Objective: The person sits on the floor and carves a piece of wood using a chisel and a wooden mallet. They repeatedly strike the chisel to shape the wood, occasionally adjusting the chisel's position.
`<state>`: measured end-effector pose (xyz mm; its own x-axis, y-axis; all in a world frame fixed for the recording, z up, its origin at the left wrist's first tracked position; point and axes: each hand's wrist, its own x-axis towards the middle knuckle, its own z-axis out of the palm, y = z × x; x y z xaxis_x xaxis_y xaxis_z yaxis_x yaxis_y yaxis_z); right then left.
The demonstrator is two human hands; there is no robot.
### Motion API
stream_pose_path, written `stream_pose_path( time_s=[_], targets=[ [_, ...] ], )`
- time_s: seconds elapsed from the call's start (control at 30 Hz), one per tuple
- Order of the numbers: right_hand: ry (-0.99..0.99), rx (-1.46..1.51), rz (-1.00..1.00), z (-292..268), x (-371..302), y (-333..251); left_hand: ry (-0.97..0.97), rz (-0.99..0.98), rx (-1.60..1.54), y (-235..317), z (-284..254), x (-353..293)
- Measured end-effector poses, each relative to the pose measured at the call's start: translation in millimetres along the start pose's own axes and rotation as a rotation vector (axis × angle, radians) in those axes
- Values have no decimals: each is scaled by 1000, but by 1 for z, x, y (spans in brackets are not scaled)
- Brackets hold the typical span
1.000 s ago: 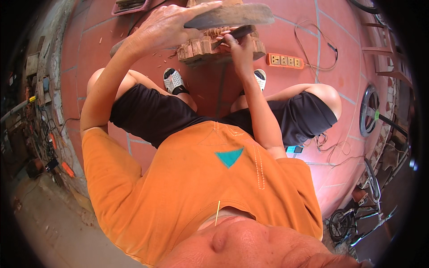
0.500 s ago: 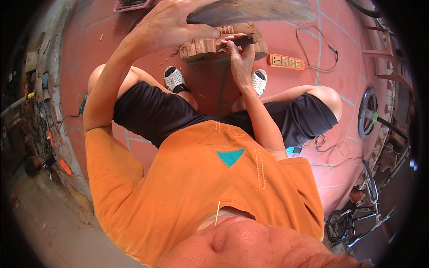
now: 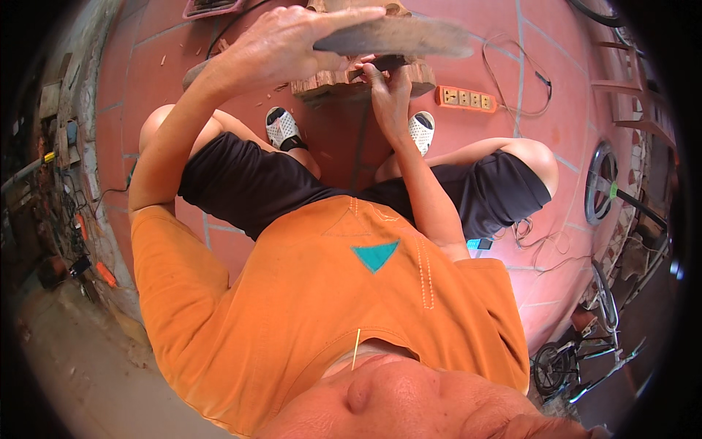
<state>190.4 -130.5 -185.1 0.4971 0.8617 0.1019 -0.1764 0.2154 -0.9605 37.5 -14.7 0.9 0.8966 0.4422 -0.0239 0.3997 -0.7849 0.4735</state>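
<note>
A block [image 3: 314, 88] of rough wood is set on the floor at the far middle of the scene, beyond the feet. Its near side is seen to be uneven, while most of its top is covered by the hands and what they hold. A dark tool [image 3: 386, 64] is held over the block's right part by the right hand [image 3: 391, 95], its thumb and fingers clamped on it; whether the block is touched by its tip cannot be told. A flat bar [image 3: 409, 36], blurred toward its right end, is held just beyond and above the tool by the left hand [image 3: 281, 45]. Its near end is gripped between thumb and fingers, with the index finger stretched along the far edge.

Some cutting seems to have been done already, judging by the chips [image 3: 162, 61] scattered on the floor to the left. How much has been shaped, and how much is left, cannot be told, as the worked surface is mostly hidden; no finished form can be made out.

Farther out, a power strip [image 3: 466, 99] is placed just right of the block, with a cord [image 3: 486, 58] looped beyond it. White sandals [image 3: 284, 128] are worn on the feet. A basket [image 3: 191, 14] is seen at the far left, a wheel [image 3: 602, 183] at the right, and a bicycle [image 3: 556, 368] at the near right
</note>
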Motion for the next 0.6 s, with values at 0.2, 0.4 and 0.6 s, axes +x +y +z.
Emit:
stream_pose_path(
  time_s=[0.2, 0.4, 0.6],
  targets=[
    [-7, -33, 28, 4, -3, -7, 180, 238, -337, 8, -4, 2],
    [29, 64, 111, -8, 3, 2, 134, 49, 202, -9, 22, -2],
    [45, 168, 211, -12, 4, 2, 8, -82, -144, 10, -22, 0]
  ],
)
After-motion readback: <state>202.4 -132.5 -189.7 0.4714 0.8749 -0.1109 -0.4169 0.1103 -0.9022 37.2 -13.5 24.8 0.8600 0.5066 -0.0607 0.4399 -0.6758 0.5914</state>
